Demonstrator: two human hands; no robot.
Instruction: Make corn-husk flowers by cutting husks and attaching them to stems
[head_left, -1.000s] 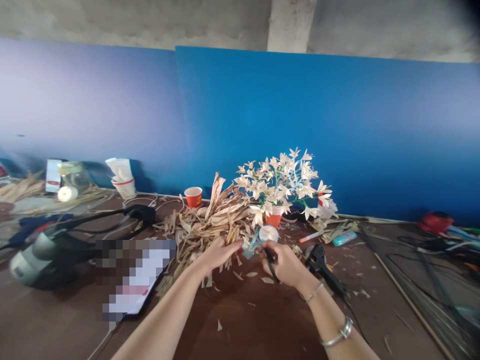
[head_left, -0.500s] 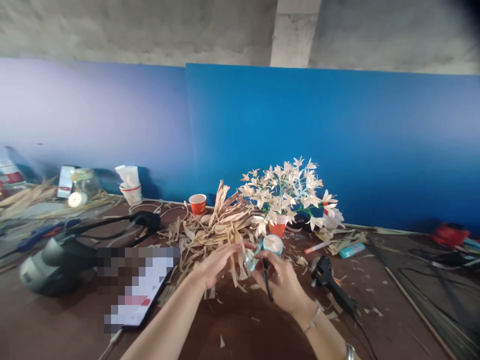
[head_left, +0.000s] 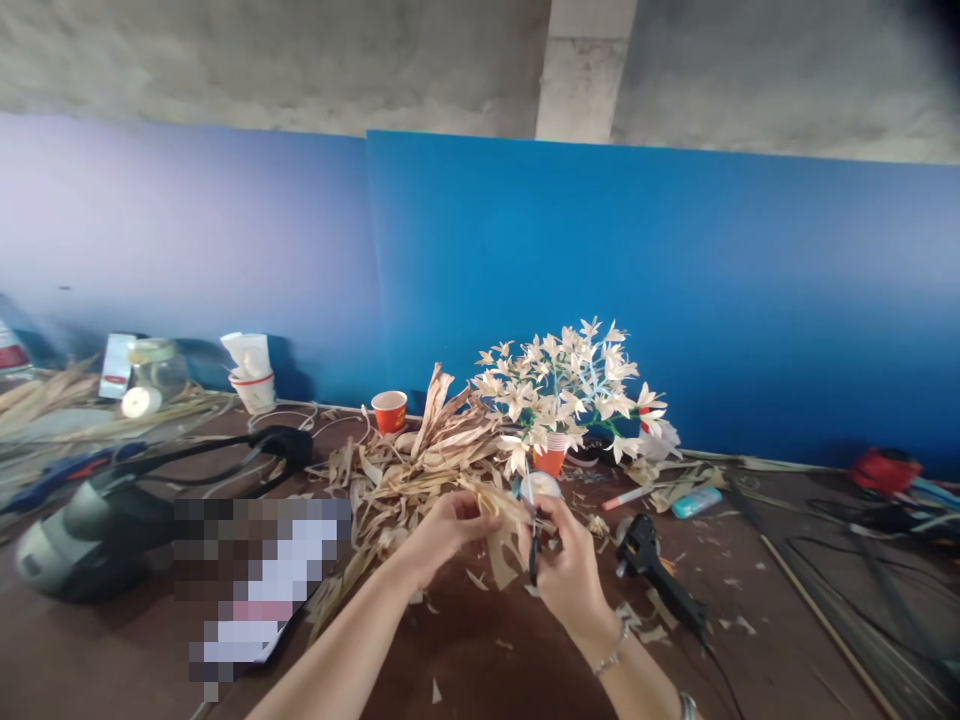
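Over the near middle of the brown surface, the left hand pinches a pale dried husk strip whose long axis runs rightward to the dark scissors, gripped upright in the closed right hand.

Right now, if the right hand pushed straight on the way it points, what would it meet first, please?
The right hand, holding black-handled scissors, would probably meet the small round white roll first; depth is unclear.
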